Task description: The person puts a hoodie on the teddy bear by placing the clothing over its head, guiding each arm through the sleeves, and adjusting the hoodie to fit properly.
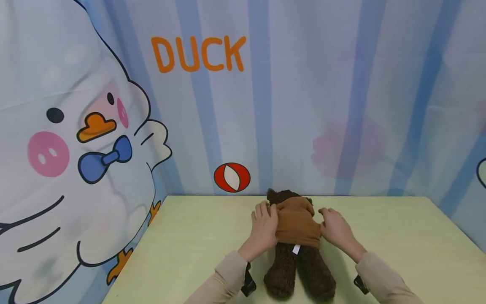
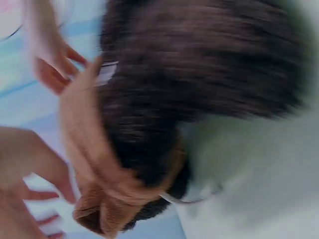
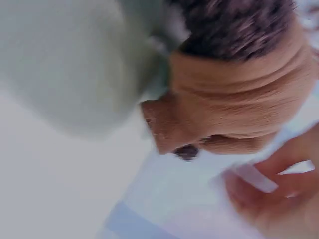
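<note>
At five o'clock in the head view, it's the bear lying on the bench, head up at twelve, legs down towards six, shirt on, white tag at the hem! Left hand at its nine, fingers loosely extended against the shirt; right hand at three, fingers partly bent by the shirt's edge, and whether it pinches cloth, I can't tell! Beyond, a printed duck fills the view's nine o'clock.
</note>
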The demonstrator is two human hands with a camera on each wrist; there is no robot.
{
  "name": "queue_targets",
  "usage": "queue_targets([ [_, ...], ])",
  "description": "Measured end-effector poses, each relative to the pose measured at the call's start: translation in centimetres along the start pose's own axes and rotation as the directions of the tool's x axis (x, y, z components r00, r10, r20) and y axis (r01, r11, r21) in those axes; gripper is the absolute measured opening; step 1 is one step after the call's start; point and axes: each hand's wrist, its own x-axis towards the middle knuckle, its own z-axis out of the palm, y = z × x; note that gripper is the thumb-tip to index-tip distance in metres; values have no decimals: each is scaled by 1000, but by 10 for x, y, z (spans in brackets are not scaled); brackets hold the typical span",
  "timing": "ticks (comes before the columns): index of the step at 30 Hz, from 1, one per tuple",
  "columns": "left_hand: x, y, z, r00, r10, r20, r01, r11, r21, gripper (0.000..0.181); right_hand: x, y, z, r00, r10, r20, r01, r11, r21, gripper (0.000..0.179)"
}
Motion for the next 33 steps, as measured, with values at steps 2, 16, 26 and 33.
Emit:
queue_targets([
  [2,16,-1,-4,998,68,-2,-68,988,-140,34,12,3,5,993,-79,-87,86,993,81,29],
  [16,39,-13,27,987,107,122,-44,901,-432,18,40,29,29,983,-185,5,173,928,331,28],
  [26,26,-9,29,978,199,65,-183,963,-196,11,30,24,35,956,-256,-145,278,947,163,7],
  [33,11,-6,38,942,266,-205,-209,942,262,12,20,17,37,882,-344,-321,375,926,37,18],
])
